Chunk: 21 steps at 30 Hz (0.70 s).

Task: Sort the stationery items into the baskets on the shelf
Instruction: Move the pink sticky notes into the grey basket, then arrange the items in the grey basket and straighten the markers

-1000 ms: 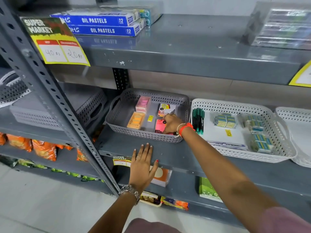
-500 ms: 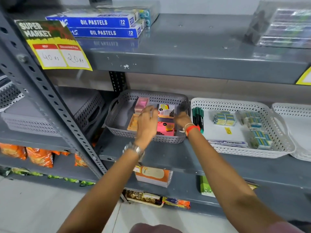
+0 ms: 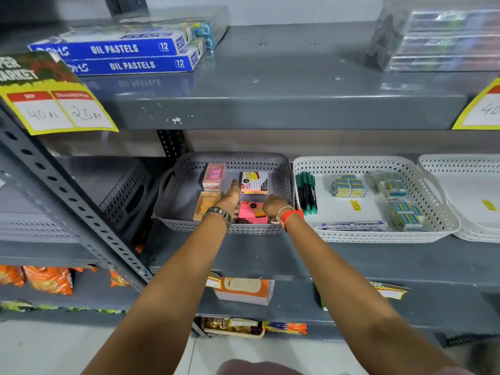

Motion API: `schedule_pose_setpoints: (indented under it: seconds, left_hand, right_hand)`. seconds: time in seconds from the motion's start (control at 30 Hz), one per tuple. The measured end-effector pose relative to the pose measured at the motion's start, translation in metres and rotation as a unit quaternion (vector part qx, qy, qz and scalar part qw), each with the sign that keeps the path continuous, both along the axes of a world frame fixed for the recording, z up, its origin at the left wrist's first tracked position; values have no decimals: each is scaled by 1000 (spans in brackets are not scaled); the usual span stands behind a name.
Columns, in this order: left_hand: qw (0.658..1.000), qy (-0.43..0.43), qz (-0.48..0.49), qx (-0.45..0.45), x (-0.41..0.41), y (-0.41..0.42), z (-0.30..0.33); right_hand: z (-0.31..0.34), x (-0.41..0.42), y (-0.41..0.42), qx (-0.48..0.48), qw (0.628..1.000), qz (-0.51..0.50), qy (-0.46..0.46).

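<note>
Both hands inside the grey perforated plastic basket [image 3: 173,209]. Right hand [image 3: 273,207] and left hand [image 3: 230,198] flank the pink flat sticky-note pack [image 3: 253,212]; contact likely, actual hold: cannot tell. Risk: nudging the white-and-orange pack [image 3: 254,182] just beyond, or 1-sided pinch tipping it.

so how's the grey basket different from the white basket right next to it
The grey basket is dark grey; the white basket is white and looks wider. The grey basket holds small pink, orange and white packs, while the white basket holds green pens and blue-yellow packets. Both hands, left hand and right hand, reach into the grey basket; none into the white basket. Both are perforated plastic on the same shelf.
</note>
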<state>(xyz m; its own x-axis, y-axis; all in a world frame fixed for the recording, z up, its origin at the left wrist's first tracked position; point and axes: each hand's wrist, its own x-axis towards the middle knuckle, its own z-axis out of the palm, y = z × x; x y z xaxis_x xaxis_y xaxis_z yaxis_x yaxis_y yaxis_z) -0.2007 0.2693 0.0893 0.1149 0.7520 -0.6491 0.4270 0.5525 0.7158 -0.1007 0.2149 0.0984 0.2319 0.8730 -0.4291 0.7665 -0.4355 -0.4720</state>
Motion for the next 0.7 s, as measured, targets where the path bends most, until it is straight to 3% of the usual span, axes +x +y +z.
schedule_pose_setpoints:
  seconds: [0.17, 0.27, 0.4, 0.7]
  left_hand:
    - [1000, -4, 19, 15, 4, 3, 1]
    - [997, 3, 34, 73, 17, 15, 1]
    - [989, -66, 81, 107, 28, 29, -6]
    - [980, -99, 141, 100, 36, 46, -30]
  right_hand:
    - [-12, 0, 15, 12, 998, -56, -22]
    - [-11, 3, 33, 68, 984, -145, 77]
    - [-10, 13, 41, 91, 948, -213, 217]
    - [-18, 16, 49, 86, 922, -240, 292]
